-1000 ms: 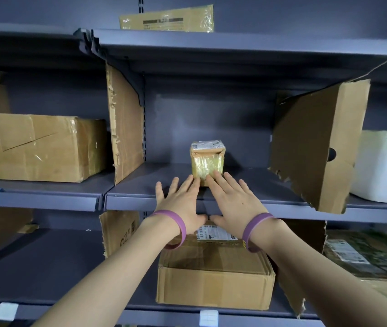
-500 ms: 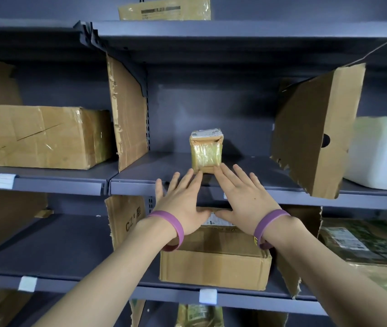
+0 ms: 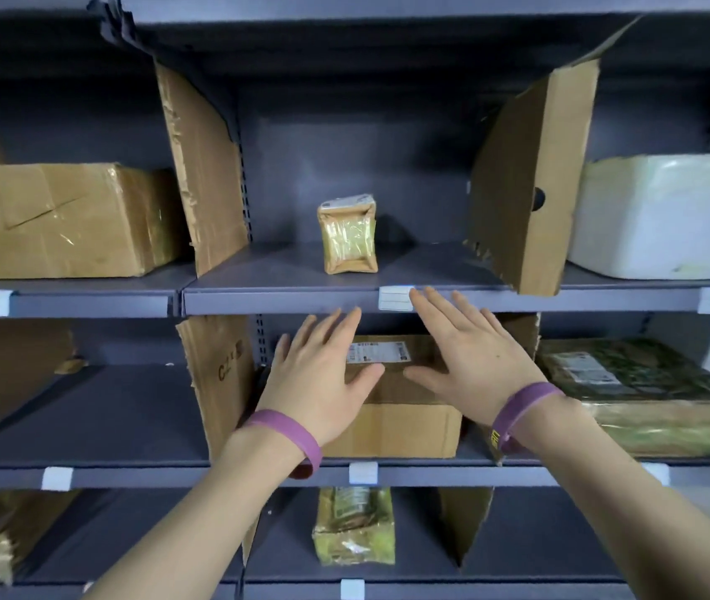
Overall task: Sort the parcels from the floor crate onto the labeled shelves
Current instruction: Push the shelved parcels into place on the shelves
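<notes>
Neither grip holds anything: left hand point(image 3: 322, 374) and right hand point(image 3: 470, 357) spread flat, fingers splayed, below the boxy tape-wrapped parcel point(image 3: 348, 233) standing on the smooth grey metal shelf point(image 3: 283, 292).

A single head-worn view faces the shelves point(image 3: 283, 298) squarely, close in; it looks forward and slightly down, with both hands point(image 3: 322, 374) low in the centre. Three shelf tiers fill the frame, edges bowed by the wide lens.

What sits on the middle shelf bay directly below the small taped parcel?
Below the small taped parcel, a brown cardboard box with a shipping label on top. The left hand and right hand cover part of its top.
</notes>
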Demonstrator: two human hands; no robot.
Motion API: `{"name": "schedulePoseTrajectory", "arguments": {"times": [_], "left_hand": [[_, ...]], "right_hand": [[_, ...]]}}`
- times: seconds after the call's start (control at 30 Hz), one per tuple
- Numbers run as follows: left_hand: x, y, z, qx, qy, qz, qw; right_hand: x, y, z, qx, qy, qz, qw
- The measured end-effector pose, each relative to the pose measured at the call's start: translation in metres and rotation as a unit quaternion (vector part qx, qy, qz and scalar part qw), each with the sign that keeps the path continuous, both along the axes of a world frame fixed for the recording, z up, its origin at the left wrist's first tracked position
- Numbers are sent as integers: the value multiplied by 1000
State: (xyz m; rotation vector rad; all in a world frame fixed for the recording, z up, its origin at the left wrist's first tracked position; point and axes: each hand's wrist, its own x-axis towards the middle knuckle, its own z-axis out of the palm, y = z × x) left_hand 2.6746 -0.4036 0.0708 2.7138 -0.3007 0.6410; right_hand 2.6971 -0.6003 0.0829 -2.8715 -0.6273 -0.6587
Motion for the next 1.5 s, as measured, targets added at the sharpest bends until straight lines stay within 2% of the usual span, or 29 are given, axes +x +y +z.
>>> {"name": "schedulePoseTrajectory", "arguments": {"times": [0.27,0.47,0.6,0.73,1.03,1.5], "left_hand": [[-21,-74,7,-81,-44,-148,985],[-23,-142,22,-81,-78,-231,966],[-10,-196,27,-71,-79,-250,962],[9,-253,25,-30,-80,-229,970],[54,-361,26,33,-43,-112,992],[97,-402,14,50,-45,-22,997]], "right_hand": [[-53,-69,10,0,8,-99,995],[-64,-141,15,38,-5,-157,987],[-54,-194,11,25,-13,-170,985],[-30,-254,11,24,-21,-162,986],[32,-374,16,14,-7,-108,994],[76,-421,5,-29,-37,-60,997]]}}
